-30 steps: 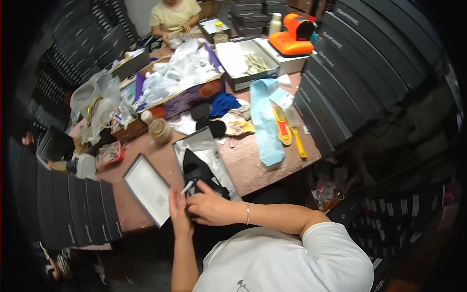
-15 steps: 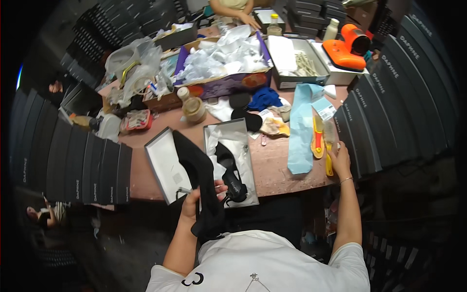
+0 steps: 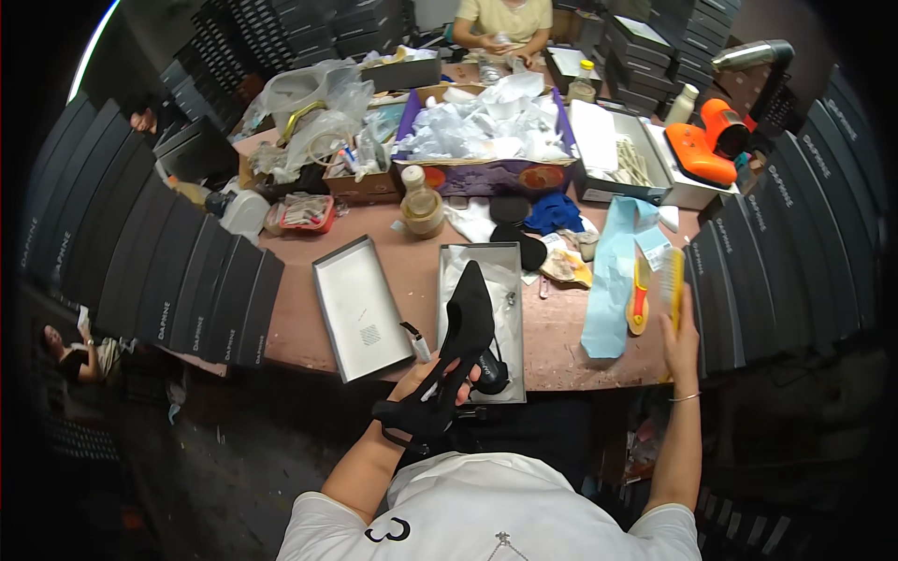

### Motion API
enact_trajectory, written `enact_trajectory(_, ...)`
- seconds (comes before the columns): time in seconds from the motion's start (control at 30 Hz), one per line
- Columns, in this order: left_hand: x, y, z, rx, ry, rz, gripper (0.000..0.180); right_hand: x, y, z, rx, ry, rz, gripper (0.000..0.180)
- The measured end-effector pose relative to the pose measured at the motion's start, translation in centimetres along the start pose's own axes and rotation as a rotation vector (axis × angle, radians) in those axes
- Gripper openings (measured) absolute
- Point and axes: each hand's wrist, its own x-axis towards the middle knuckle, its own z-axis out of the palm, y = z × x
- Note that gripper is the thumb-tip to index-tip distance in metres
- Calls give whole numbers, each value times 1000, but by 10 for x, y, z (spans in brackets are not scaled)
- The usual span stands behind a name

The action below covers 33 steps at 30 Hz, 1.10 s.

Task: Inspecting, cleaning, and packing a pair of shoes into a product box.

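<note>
My left hand (image 3: pixel 413 377) is closed around a black pointed shoe with a slim strap (image 3: pixel 472 316), held toe away from me above an open shoebox (image 3: pixel 514 264). A second black shoe (image 3: pixel 493 376) lies in the box on white paper, mostly hidden by the held one. At the right, my right hand (image 3: pixel 684 341) grips a yellow-handled brush (image 3: pixel 673 285), its bristles slightly blurred. Just left of the brush, a yellow and red tool (image 3: pixel 639 304) lies beside a light blue cloth strip (image 3: pixel 610 309).
The box lid (image 3: pixel 354 297) lies left of the shoebox. Dark shoeboxes stand in rows at left (image 3: pixel 187 280) and right (image 3: pixel 748 271). Behind are a bottle (image 3: pixel 423 213), a purple carton of white paper (image 3: pixel 486 176) and an orange device (image 3: pixel 706 150). Another person (image 3: pixel 502 23) sits opposite.
My right hand has picked the brush up off the table. The shoe in my left hand has turned and now sits over the shoebox. The view has shifted.
</note>
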Motion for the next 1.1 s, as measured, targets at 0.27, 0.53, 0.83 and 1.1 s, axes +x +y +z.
enact_trajectory(0.27, -24, 23, 36, 611, -112, -91, 75, 19, -170, -5, -238, -778, -950, 37)
enact_trajectory(0.53, -38, 12, 44, 1475, 376, 240, 80, 61, -133, 13, -469, -338, -723, 55)
enact_trajectory(0.83, -42, 5, 1, 1741, 444, 523, 65, 46, -170, 50, -352, -346, -769, 51)
enact_trajectory(1.1, -42, 5, 24, 1744, 503, 429, 85, 2, -228, 111, 904, -654, 365, 42)
